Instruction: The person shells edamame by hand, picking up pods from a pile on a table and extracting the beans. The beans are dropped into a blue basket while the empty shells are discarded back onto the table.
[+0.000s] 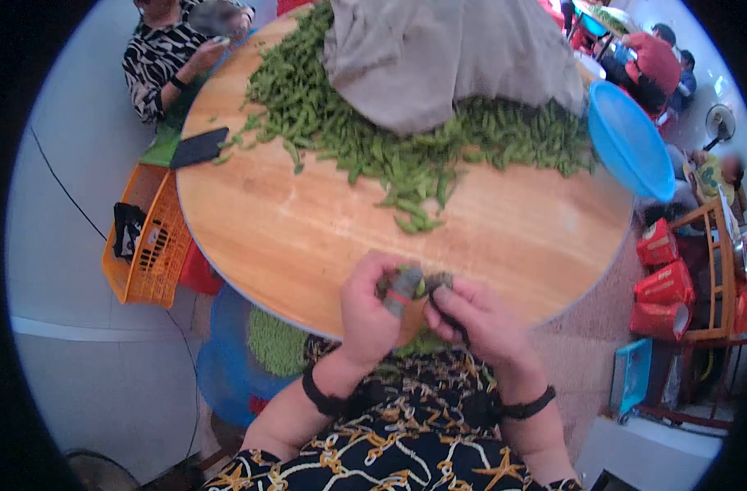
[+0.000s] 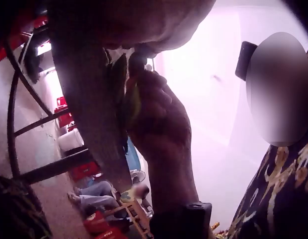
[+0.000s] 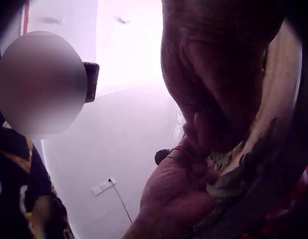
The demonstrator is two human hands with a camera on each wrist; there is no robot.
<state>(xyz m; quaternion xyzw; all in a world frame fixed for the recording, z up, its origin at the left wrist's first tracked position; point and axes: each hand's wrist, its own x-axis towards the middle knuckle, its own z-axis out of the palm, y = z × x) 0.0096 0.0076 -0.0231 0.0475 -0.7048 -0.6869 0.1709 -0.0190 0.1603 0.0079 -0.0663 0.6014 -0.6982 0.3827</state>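
Observation:
Both hands meet over the table's near edge, fingertips close together. Between them shows a green bean pod, mostly hidden by the fingers. My left hand pinches it; a grey wrap with a red band covers its thumb. My right hand, with a dark cover on its thumb, pinches at the pod's other side. In the left wrist view the right hand has its fingers curled, with green at the fingertips. The right wrist view shows the left hand dark, under the right.
A heap of green pods lies across the round wooden table, partly under a grey cloth. A blue basin leans at the right edge. Shelled beans fill a blue container at lower left, near an orange crate. Another person sits across.

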